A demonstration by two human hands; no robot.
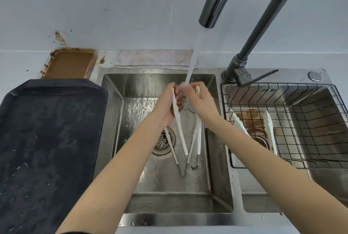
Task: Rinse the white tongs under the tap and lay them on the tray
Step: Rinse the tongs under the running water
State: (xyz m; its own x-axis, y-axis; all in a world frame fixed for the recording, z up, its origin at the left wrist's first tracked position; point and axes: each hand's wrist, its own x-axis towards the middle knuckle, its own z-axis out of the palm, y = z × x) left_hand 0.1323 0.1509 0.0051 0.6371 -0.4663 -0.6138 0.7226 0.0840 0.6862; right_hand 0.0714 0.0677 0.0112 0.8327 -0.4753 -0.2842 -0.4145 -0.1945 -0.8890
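- Fingers of the left hand are curled around one arm of the white plastic tongs with a metal spring end; those of the right hand are clamped on the other arm, so the two tips are spread apart at the top, right under the stream of water.
- Large black rectangular tray lies on the counter left of the sink, wet with droplets and holding nothing.
- Stainless steel left sink basin has water running over its floor, and the held tongs hang above it with their joined end pointing toward the viewer.
- Stainless steel right sink basin holds a black wire basket, and brown stains show on the basin floor.
- Dark curved metal tap stands between the basins, with its spout over the left one.
- Second pair of white tongs lies inside the wire basket, arms spread.
- Third pair of white tongs rests on the left basin floor beside the round perforated drain strainer.
- Pale folded cloth lies on the ledge behind the left basin.
- No readable writing or brand shows anywhere.
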